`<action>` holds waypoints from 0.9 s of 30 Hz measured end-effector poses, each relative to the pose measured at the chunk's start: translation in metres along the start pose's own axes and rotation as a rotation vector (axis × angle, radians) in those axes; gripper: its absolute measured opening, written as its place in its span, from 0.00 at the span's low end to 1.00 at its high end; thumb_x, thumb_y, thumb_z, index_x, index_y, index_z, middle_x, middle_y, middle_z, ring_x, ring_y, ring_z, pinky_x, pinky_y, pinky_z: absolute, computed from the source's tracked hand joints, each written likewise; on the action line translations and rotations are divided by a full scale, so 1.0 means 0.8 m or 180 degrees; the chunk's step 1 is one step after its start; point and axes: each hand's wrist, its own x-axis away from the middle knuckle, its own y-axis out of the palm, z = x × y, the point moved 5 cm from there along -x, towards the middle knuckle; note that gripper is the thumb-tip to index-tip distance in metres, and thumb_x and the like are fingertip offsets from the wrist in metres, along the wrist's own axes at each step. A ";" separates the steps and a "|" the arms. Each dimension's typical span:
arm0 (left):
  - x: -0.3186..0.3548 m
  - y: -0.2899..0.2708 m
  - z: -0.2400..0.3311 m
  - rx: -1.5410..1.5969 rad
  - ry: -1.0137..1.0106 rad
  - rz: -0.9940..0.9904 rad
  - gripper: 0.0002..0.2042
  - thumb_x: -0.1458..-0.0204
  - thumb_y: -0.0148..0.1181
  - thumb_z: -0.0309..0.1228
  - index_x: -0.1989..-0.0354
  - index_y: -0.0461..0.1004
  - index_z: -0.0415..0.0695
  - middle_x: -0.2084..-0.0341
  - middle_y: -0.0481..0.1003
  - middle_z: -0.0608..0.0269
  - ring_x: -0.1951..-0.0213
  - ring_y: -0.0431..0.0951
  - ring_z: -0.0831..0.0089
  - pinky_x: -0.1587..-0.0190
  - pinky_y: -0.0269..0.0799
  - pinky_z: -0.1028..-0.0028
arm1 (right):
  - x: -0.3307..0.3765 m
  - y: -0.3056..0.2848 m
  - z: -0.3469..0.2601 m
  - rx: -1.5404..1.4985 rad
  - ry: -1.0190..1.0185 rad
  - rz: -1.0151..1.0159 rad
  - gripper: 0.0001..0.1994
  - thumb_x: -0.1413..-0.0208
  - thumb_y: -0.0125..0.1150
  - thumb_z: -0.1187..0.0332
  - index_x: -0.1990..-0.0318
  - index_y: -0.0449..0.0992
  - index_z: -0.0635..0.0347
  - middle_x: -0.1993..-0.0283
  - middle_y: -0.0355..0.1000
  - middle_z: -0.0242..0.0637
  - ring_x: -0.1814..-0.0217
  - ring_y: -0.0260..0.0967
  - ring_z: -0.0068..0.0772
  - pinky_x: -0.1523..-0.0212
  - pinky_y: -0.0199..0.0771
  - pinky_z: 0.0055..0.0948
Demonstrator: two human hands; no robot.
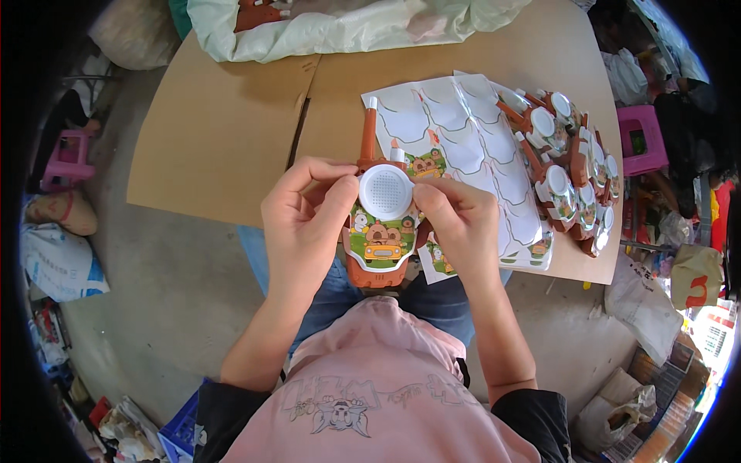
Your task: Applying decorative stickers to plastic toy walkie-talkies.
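Observation:
Between my two hands I hold a brown toy walkie-talkie (377, 275) upright in front of me, its antenna pointing away. It has a round white speaker grille and a cartoon sticker (380, 241) with animals in a yellow car. My left hand (306, 208) grips its left side, thumb and finger pinching beside the grille. On the other side, my right hand (461, 218) pinches the edge with the thumb next to the grille. Sticker sheets (494, 174) lie on the table just beyond my right hand, partly peeled, with one corner hidden behind the toy.
A pile of similar toy walkie-talkies (557, 182) lies at the table's right edge. Along the far side rests a pale plastic bag (340, 37) with brown parts inside. The cardboard-covered table (216, 131) has a seam. Pink stools (642, 139) and bags stand around on the floor.

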 end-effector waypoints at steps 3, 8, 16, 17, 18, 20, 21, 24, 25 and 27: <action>0.000 0.003 0.002 -0.0083 0.0091 -0.0032 0.03 0.44 0.59 0.20 0.63 0.74 0.34 0.66 0.76 0.64 0.64 0.75 0.84 0.62 0.70 0.82 | 0.000 -0.002 0.003 -0.0081 0.0008 0.0034 0.12 0.41 0.58 0.70 0.62 0.80 0.73 0.75 0.76 0.35 0.80 0.71 0.19 0.80 0.72 0.20; -0.003 0.003 0.006 -0.0106 0.0210 -0.0113 0.06 0.42 0.58 0.21 0.58 0.75 0.34 0.61 0.77 0.61 0.62 0.76 0.83 0.60 0.71 0.82 | 0.003 -0.001 0.006 -0.0506 0.0233 -0.0134 0.17 0.39 0.60 0.65 0.52 0.76 0.74 0.74 0.74 0.33 0.80 0.70 0.18 0.83 0.66 0.20; -0.003 0.027 0.006 0.0545 -0.0479 -0.1157 0.28 0.47 0.59 0.15 0.36 0.62 0.34 0.42 0.68 0.56 0.42 0.70 0.70 0.41 0.67 0.72 | -0.004 -0.025 0.014 -0.0834 0.0520 -0.0041 0.20 0.38 0.60 0.63 0.47 0.74 0.73 0.67 0.75 0.36 0.80 0.69 0.19 0.84 0.62 0.15; -0.005 0.029 0.004 0.0659 -0.0454 -0.1300 0.30 0.49 0.60 0.14 0.34 0.61 0.35 0.40 0.66 0.55 0.40 0.68 0.69 0.38 0.65 0.71 | -0.007 -0.028 0.019 -0.0939 0.0552 -0.0070 0.20 0.38 0.60 0.63 0.47 0.74 0.73 0.66 0.75 0.36 0.79 0.70 0.19 0.84 0.63 0.15; -0.010 0.029 -0.001 0.0722 -0.0468 -0.1411 0.34 0.51 0.60 0.12 0.33 0.58 0.35 0.38 0.65 0.55 0.38 0.66 0.68 0.36 0.62 0.68 | -0.011 -0.031 0.023 -0.1045 0.0587 -0.0098 0.20 0.38 0.60 0.63 0.47 0.74 0.73 0.66 0.75 0.37 0.79 0.71 0.19 0.84 0.63 0.16; -0.012 0.029 0.004 0.0796 -0.0410 -0.1454 0.33 0.51 0.60 0.12 0.33 0.59 0.35 0.38 0.65 0.54 0.39 0.67 0.67 0.37 0.63 0.69 | -0.009 -0.032 0.013 -0.1045 0.0489 -0.0055 0.20 0.38 0.61 0.64 0.48 0.74 0.74 0.67 0.75 0.36 0.79 0.71 0.19 0.84 0.64 0.16; -0.013 0.029 0.006 0.0862 -0.0387 -0.1467 0.33 0.51 0.60 0.12 0.34 0.60 0.35 0.38 0.65 0.54 0.39 0.68 0.67 0.37 0.64 0.69 | -0.009 -0.031 0.008 -0.1014 0.0459 -0.0081 0.20 0.39 0.61 0.64 0.48 0.73 0.74 0.68 0.75 0.35 0.79 0.70 0.19 0.84 0.64 0.16; -0.022 0.026 -0.001 0.0803 -0.0624 -0.1211 0.30 0.50 0.60 0.12 0.36 0.63 0.35 0.40 0.68 0.52 0.42 0.71 0.68 0.40 0.68 0.70 | -0.017 -0.034 0.010 -0.1016 0.0526 -0.0134 0.20 0.40 0.63 0.67 0.47 0.72 0.75 0.69 0.75 0.35 0.79 0.71 0.20 0.84 0.64 0.17; -0.026 0.023 -0.002 0.0626 -0.0595 -0.1180 0.28 0.48 0.59 0.13 0.37 0.65 0.35 0.41 0.70 0.52 0.43 0.72 0.69 0.42 0.69 0.71 | -0.021 -0.035 0.010 -0.0993 0.0517 -0.0190 0.20 0.40 0.63 0.67 0.46 0.72 0.76 0.69 0.75 0.35 0.79 0.71 0.20 0.83 0.63 0.17; -0.032 0.013 -0.008 0.0194 -0.0669 -0.1137 0.23 0.43 0.58 0.19 0.38 0.66 0.35 0.44 0.72 0.55 0.45 0.74 0.72 0.44 0.72 0.72 | -0.019 -0.042 0.004 -0.0827 0.0503 -0.0105 0.18 0.41 0.63 0.69 0.47 0.74 0.73 0.69 0.76 0.36 0.80 0.70 0.19 0.82 0.65 0.17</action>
